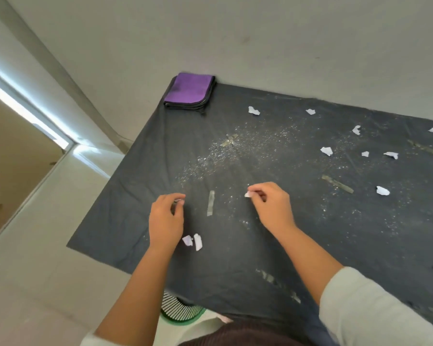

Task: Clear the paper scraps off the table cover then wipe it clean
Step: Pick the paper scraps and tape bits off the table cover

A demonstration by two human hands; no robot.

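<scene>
Head view: right hand pinches a white paper scrap at its fingertips, left hand curled, fingertips closed on something tiny, can't tell what. Two scraps lie just beside left wrist on dark table cover, more scattered right; folded purple cloth at far corner.

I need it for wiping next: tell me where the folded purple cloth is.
In the head view, the folded purple cloth with dark edging sits on the far left corner of the dark grey table cover, against the wall, beyond the left hand.
</scene>
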